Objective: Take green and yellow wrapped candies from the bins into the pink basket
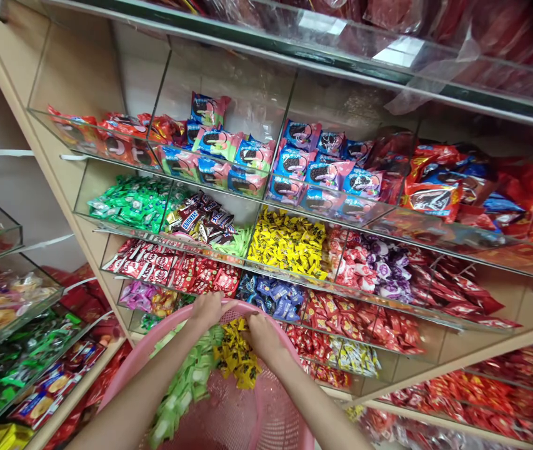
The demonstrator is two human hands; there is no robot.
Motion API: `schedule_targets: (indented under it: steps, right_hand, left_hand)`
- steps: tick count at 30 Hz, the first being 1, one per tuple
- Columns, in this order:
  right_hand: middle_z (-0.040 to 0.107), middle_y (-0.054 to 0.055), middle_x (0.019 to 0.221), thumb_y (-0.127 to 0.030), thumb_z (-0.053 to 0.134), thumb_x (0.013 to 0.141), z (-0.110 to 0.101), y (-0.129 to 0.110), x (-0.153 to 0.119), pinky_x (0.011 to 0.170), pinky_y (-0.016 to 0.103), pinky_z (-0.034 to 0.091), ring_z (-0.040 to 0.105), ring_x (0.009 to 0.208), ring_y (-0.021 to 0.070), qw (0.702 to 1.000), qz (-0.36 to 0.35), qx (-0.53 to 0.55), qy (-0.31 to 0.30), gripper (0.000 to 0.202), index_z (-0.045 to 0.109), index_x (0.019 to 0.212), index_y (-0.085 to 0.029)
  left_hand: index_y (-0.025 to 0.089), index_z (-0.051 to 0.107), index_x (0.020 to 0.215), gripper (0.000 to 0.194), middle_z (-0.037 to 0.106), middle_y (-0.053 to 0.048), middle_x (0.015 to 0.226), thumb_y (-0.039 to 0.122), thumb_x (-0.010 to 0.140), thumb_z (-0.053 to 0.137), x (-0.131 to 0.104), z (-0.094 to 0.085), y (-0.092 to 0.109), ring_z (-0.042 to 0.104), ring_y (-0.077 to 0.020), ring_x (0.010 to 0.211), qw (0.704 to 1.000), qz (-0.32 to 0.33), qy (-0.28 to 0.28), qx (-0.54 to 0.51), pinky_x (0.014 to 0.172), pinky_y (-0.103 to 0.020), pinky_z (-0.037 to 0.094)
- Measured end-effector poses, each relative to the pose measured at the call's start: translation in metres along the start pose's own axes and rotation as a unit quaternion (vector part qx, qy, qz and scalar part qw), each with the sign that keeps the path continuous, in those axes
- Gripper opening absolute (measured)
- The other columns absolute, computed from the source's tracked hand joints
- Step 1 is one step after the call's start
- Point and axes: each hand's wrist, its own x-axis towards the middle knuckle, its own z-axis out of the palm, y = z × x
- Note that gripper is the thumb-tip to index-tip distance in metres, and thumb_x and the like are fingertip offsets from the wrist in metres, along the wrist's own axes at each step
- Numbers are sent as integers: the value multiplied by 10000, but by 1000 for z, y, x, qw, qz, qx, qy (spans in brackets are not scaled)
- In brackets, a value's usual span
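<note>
A pink plastic basket (289, 350) with mesh walls stands below the shelf front. Inside it lie light-green wrapped candies (186, 381) on the left and yellow wrapped candies (238, 356) near the far wall. My left hand (209, 309) is closed over the far rim, its thumb pointing right. Just to the right, my right hand (260, 328) is curled at the same rim, beside the yellow candies; its fingertips are partly hidden. Both forearms reach across the basket.
Clear shelf bins hold yellow candies (289, 244), green candies (130, 203), Snickers bars (195, 219), blue-wrapped candies (270, 297) and blue-and-pink cookie packs (294, 159). Transparent bin fronts (219, 253) jut out above the basket. Another shelf of packaged snacks (22, 344) stands at the left.
</note>
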Motion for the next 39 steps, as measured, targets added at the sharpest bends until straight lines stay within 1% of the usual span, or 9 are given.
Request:
schedule_targets:
  steps: [4, 9, 15, 19, 22, 27, 31, 34, 39]
  right_hand:
    - [602, 122, 949, -231, 503, 762, 0, 1, -3, 754, 280, 398, 561, 901, 223, 999, 13, -19, 31, 232, 572, 951, -115]
    - [619, 106, 887, -303, 529, 760, -9, -2, -8, 663, 299, 416, 589, 821, 237, 997, 43, -43, 44, 260, 562, 954, -134]
    - [604, 90, 884, -392, 507, 772, -13, 4, -10, 640, 281, 397, 586, 818, 217, 997, 62, -15, 53, 282, 559, 945, -176]
    - [556, 87, 965, -452, 442, 793, -19, 11, -14, 605, 256, 373, 570, 827, 192, 993, 60, 13, 105, 302, 571, 901, -201]
    - [555, 79, 940, -452, 409, 807, -25, 15, -17, 593, 241, 358, 558, 837, 182, 989, 66, 28, 126, 309, 571, 891, -203]
    - [580, 76, 935, -420, 458, 782, -32, 21, -23, 606, 253, 363, 566, 804, 184, 991, 86, 34, 100, 278, 557, 928, -205]
    - [611, 100, 881, -392, 528, 734, -34, 20, -28, 640, 281, 383, 578, 814, 214, 993, 113, 4, 40, 277, 587, 902, -180]
    - [620, 120, 888, -337, 562, 707, -33, 16, -29, 655, 294, 398, 587, 826, 231, 994, 110, -13, 5, 270, 605, 903, -158]
    - [624, 130, 900, -280, 520, 732, -29, 12, -29, 663, 308, 408, 591, 832, 242, 993, 115, -23, 0, 257, 601, 938, -149]
  left_hand:
    - [167, 592, 931, 691, 653, -121, 889, 696, 719, 201, 1, 3, 1, 587, -267, 845, 1000, 7, 7, 9, 695, -330, 407]
    - [166, 602, 889, 690, 652, -120, 878, 700, 717, 200, 0, 2, 2, 586, -250, 843, 1000, 4, 2, 0, 702, -314, 405]
    - [165, 603, 903, 679, 649, -118, 904, 697, 714, 226, -2, -2, 6, 583, -248, 874, 1000, -8, -2, -9, 732, -306, 403]
    - [176, 604, 920, 690, 649, -118, 914, 708, 706, 220, -3, -3, 7, 586, -250, 875, 1000, -4, -4, -9, 719, -303, 410]
    - [180, 601, 932, 698, 654, -113, 901, 713, 703, 212, -2, -2, 8, 590, -253, 859, 1000, 7, -2, -8, 704, -310, 413]
    - [179, 608, 895, 703, 654, -118, 890, 717, 704, 197, -1, 0, 7, 587, -242, 862, 1000, 16, 12, -15, 718, -302, 404]
    - [179, 606, 883, 701, 657, -121, 868, 720, 701, 199, -2, -2, 8, 592, -243, 840, 1000, 19, 6, -21, 709, -307, 404]
    - [178, 600, 875, 691, 658, -115, 830, 715, 706, 198, -2, -1, 8, 597, -244, 804, 999, 24, 5, -21, 678, -309, 409]
    - [166, 589, 873, 665, 652, -118, 848, 682, 734, 192, -2, 1, 7, 597, -234, 790, 999, 27, 0, -26, 661, -301, 412]
